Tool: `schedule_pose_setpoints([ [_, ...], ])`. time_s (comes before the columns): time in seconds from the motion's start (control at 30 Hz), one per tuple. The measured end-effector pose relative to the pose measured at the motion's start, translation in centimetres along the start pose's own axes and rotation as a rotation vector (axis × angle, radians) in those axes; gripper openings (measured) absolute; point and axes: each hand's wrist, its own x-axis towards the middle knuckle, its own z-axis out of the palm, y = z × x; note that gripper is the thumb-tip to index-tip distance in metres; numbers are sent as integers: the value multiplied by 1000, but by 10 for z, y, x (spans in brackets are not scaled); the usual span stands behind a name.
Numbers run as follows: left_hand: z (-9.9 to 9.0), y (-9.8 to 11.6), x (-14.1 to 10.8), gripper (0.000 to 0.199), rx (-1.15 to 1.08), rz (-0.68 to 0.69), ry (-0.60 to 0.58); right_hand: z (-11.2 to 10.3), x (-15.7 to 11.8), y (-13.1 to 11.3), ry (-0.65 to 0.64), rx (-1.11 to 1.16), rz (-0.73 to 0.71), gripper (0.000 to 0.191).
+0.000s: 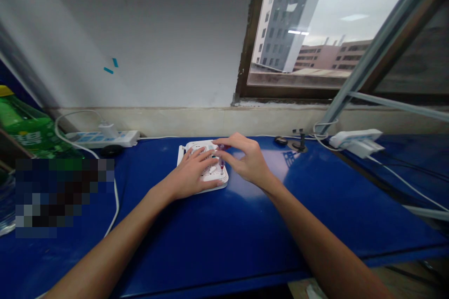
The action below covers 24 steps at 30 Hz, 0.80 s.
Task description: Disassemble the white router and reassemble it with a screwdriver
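A white router-like device [213, 178] with rows of small vent holes lies flat on the blue table. Across its left and middle part rests my left hand [192, 170], fingers spread and pressing on the casing. My right hand [245, 158] pinches a small screwdriver [221, 161] with a reddish-purple handle. The screwdriver stands nearly upright, its tip down at the device's near right corner, where a screw hole seems to be. Fingers partly cover the handle and the middle of the device.
Behind on the left lie a white power strip [129, 138] and a dark round object [111, 150]. A green bottle [31, 126] stands far left. At the back right are a small black stand [301, 142] and another power strip [358, 141]. White cables [117, 196] run over the blue table [217, 243].
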Motion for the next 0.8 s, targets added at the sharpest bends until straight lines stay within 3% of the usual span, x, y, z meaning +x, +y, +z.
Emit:
schedule_pose_setpoints([
  [0.1,1,0,0,57,-2,-12,1,0,1,-1,3,-68,-26,18],
  [0.27,0,0,0,58,2,12,8,1,1,-3,-90,2,-18,34],
  [0.5,-1,1,0,62,10,-23,-13,0,0,-2,20,-91,-13,13],
  [0.7,0,1,-1,61,-13,-17,9,-1,0,-3,-70,-11,-29,33],
  [0.8,1,0,-1,61,-12,-14,4,-1,0,-3,-41,-1,-26,29],
])
